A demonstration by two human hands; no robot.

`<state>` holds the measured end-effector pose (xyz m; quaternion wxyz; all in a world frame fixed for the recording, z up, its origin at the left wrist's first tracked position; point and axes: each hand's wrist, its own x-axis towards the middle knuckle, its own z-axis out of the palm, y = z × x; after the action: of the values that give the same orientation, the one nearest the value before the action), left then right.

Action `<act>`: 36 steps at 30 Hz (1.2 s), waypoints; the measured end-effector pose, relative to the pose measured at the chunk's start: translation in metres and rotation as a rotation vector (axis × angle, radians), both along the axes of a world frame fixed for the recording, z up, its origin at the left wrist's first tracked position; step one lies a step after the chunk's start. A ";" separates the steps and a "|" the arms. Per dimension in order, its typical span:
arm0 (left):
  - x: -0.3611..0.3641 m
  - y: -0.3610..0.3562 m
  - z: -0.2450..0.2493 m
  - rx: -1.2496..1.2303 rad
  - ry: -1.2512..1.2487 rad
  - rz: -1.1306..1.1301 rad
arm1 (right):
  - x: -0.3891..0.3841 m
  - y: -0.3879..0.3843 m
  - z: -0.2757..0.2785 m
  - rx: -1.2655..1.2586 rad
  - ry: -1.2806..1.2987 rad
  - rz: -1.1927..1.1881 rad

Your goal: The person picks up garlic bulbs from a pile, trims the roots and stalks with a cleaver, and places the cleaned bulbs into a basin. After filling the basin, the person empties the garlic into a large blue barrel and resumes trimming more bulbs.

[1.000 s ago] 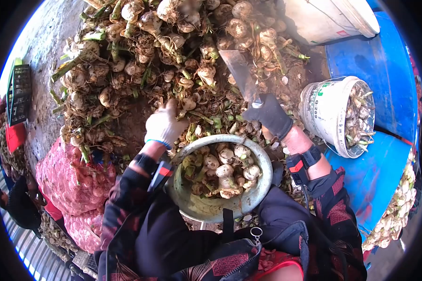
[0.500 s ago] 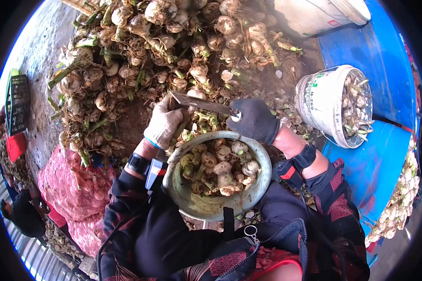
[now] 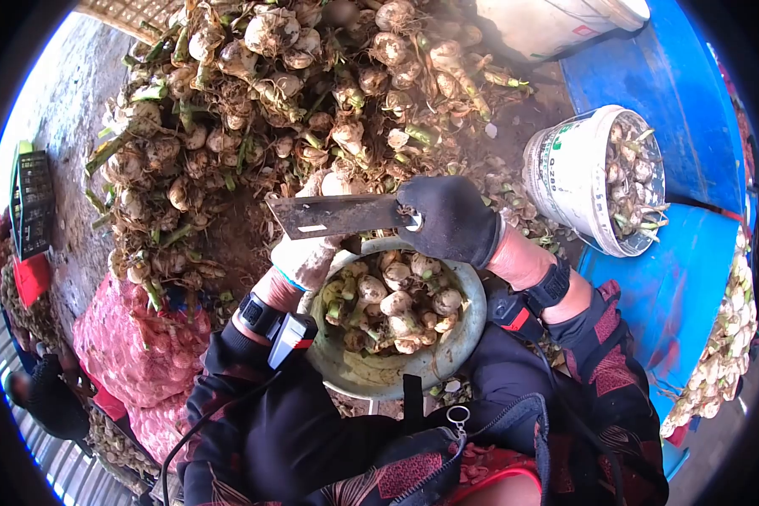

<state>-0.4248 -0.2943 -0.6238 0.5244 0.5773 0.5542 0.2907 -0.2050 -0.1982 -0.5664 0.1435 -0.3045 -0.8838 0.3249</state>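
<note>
My right hand (image 3: 454, 221), in a dark glove, is closed round the handle of a broad-bladed knife (image 3: 341, 216). The blade points left, its flat face toward me, and crosses in front of my left hand (image 3: 306, 260). That hand wears a pale, dirty glove, and the blade hides part of its fingers. A whitish garlic bulb (image 3: 342, 183) shows just above the blade, apparently in its grip. Below both hands is a worn greenish basin (image 3: 474, 295) with several garlic bulbs (image 3: 396, 303) in it.
A big heap of garlic with stalks and roots (image 3: 219, 139) lies ahead. A white bucket of bulbs (image 3: 572, 173) stands right, by blue sheeting (image 3: 662, 295). Pink mesh sacks (image 3: 139, 341) lie left, near a dark crate (image 3: 32, 202). Another person (image 3: 51, 401) is at far left.
The knife has turned from nearly edge-on to show its flat face, and its tip has moved left and down across my left hand. The view has shifted slightly.
</note>
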 end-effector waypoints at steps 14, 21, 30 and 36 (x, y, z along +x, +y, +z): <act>0.011 0.000 0.039 -0.070 -0.234 -0.035 | 0.003 0.000 -0.008 -0.013 0.134 0.046; 0.009 -0.003 0.098 0.064 0.011 -0.119 | 0.032 0.019 -0.038 -0.136 -0.420 -0.060; 0.029 0.033 0.076 -0.237 -1.400 0.489 | 0.005 -0.006 0.013 -0.988 0.431 -0.295; 0.033 0.021 0.073 -0.390 -1.439 0.691 | 0.007 -0.015 -0.004 -0.973 0.312 -0.307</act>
<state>-0.3917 -0.2729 -0.5511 0.7233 -0.0551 0.2697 0.6333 -0.1985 -0.2135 -0.5708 0.1613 -0.4100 -0.5444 0.7138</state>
